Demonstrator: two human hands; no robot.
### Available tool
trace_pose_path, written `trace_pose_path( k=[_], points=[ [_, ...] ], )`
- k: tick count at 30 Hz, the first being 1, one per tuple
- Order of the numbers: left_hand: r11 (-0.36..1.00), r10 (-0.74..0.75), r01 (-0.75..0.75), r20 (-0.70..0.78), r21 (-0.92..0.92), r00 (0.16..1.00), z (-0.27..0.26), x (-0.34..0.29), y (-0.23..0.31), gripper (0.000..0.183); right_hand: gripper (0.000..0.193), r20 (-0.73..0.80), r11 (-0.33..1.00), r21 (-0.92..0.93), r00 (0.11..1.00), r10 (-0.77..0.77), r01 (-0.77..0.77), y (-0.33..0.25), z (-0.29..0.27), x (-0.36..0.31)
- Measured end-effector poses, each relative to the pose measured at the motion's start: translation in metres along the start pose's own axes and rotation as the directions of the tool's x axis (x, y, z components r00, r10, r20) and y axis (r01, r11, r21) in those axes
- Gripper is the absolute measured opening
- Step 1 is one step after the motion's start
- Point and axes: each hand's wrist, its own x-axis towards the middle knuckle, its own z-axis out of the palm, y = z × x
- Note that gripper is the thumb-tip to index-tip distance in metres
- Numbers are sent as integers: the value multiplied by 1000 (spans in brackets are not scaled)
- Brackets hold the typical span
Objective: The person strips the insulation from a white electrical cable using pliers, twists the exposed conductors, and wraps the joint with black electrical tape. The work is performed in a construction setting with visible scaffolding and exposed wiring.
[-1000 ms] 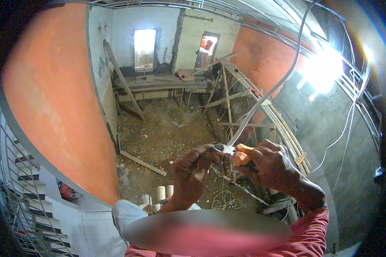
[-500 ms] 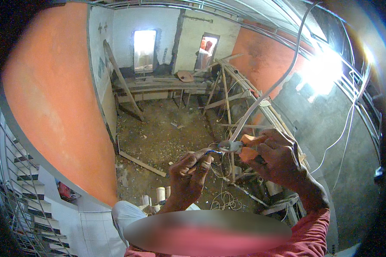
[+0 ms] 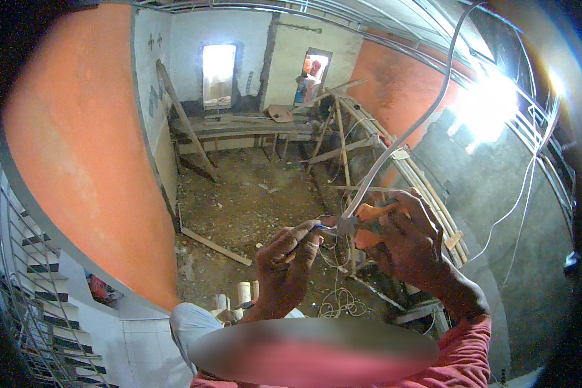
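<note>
In the middle of the head view, my left hand (image 3: 283, 262) pinches the end of a blue wire (image 3: 319, 227) between thumb and fingers. My right hand (image 3: 412, 246) is closed around the orange handles of a pair of pliers (image 3: 368, 238). The grey jaws point left and sit close to the wire, at the lower end of a light grey cable (image 3: 404, 136) that hangs from above in a long curve. Whether the jaws grip the wire or the cable end cannot be made out.
Below lies a dirt floor (image 3: 223, 194) with rubble and a loose plank (image 3: 216, 247). Bamboo and timber poles (image 3: 420, 184) lean at right. An orange wall (image 3: 77, 149), a stair railing (image 3: 19, 258) and white tiles (image 3: 142, 343) are at left. Metal ceiling framing (image 3: 381, 32) runs overhead.
The pliers have turned a little in my right hand, and that hand has shifted slightly left. My left hand still pinches the blue wire. A blue-clad figure now shows in the far doorway.
</note>
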Motion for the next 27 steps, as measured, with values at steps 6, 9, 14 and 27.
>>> trace_pose_path(
  k=[6, 9, 14, 27],
  points=[
    [999, -13, 12, 35, 33, 999, 1, -1, 5, 25, 32, -61, 999, -52, 998, -10, 7, -4, 8, -1],
    [998, -50, 51, 22, -30, 999, 3, -1, 3, 25, 33, -67, 996, -79, 997, -38, 33, -2, 11, -1],
    [997, 36, -35, -18, 67, 999, 5, 0, -1, 22, 33, -76, 995, -98, 997, -22, 14, -3, 13, -3],
    [988, 122, -115, -65, 103, 990, 9, -1, -4, 23, 34, -69, 998, -51, 997, -33, 29, 1, 16, -2]
  ],
)
